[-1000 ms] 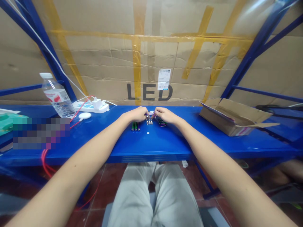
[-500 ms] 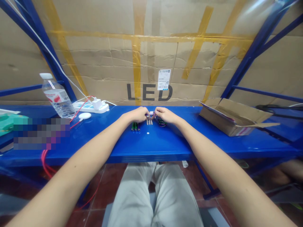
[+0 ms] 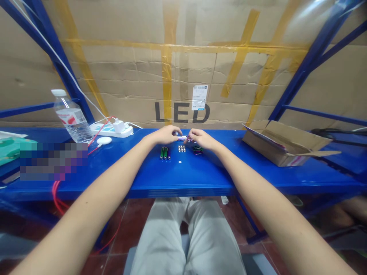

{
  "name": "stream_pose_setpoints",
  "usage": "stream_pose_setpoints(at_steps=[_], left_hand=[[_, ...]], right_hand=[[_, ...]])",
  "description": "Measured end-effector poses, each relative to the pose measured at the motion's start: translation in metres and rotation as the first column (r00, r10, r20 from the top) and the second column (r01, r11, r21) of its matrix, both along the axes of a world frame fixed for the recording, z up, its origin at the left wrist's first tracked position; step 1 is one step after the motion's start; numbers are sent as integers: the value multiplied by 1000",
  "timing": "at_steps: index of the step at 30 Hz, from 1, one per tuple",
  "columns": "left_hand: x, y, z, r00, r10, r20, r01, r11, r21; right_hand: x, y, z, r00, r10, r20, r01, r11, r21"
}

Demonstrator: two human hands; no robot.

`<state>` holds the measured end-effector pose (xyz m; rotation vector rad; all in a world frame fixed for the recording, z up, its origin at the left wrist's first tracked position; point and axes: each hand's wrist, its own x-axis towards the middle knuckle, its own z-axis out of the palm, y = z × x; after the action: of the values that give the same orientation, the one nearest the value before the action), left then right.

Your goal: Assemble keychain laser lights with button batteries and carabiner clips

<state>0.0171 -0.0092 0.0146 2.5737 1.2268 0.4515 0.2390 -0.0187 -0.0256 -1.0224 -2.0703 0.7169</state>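
Observation:
My left hand [image 3: 165, 135] is over the blue table with its thumb and fingertips curled in a pinch. What they hold, if anything, is too small to make out. Its thumb is close to the left end of a small shiny purple tube [image 3: 182, 138]. My right hand [image 3: 202, 139] pinches this tube near its right end. Just in front lie several small round silver button cells [image 3: 181, 148] in neat rows. Green and purple tubes [image 3: 165, 153] stand side by side to the left. A dark green and purple bundle [image 3: 198, 150] lies under my right hand.
A single pale disc [image 3: 180, 162] lies nearer the table's front edge. An open cardboard box [image 3: 275, 152] sits at the right. On the left are a water bottle [image 3: 73, 118], a white power strip [image 3: 114, 130], a white round charger [image 3: 104, 141] and red cables [image 3: 57, 196].
My left hand has lifted slightly away from the button cells, and its fingers have opened a little. The purple tube shows more clearly between my hands. My right hand has hardly moved.

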Motion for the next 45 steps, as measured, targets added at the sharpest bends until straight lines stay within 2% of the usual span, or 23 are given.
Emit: stream_pose_setpoints(at_steps=[4, 8, 10, 12, 13, 15, 18, 22, 27, 30, 45], left_hand=[[-31, -2, 15, 975, 212, 68, -210, 977, -38], [-57, -5, 17, 926, 357, -126, -367, 928, -67], [-61, -7, 15, 882, 397, -253, -445, 878, -173], [-60, -12, 13, 838, 441, -322, -527, 807, -267], [-57, -14, 13, 821, 464, -332, -557, 780, -286], [-51, -19, 13, 803, 496, -331, -585, 761, -278], [-43, -23, 13, 798, 505, -330, -591, 763, -261], [-36, -24, 9, 804, 492, -334, -586, 750, -307], [-36, -24, 7, 856, 389, -340, -508, 754, -417], [-36, -26, 9, 876, 355, -326, -473, 764, -440], [-33, -32, 9, 911, 357, -208, -412, 752, -514]], right_hand=[[2, 0, 4, 996, -40, -81, 39, 999, -17], [4, 3, 4, 990, -54, -132, 47, 997, -56], [5, 4, 3, 988, -73, -133, 68, 997, -45], [6, 6, 2, 988, -92, -123, 89, 995, -34], [6, 7, 2, 988, -98, -116, 96, 995, -29], [7, 8, 1, 989, -101, -104, 100, 995, -17], [9, 11, 0, 991, -94, -97, 94, 996, -8], [10, 11, -1, 990, -86, -108, 83, 996, -29], [9, 9, 1, 990, -98, -104, 95, 995, -33], [8, 7, 2, 987, -110, -114, 104, 993, -55], [7, 4, 4, 988, -100, -114, 91, 992, -82]])
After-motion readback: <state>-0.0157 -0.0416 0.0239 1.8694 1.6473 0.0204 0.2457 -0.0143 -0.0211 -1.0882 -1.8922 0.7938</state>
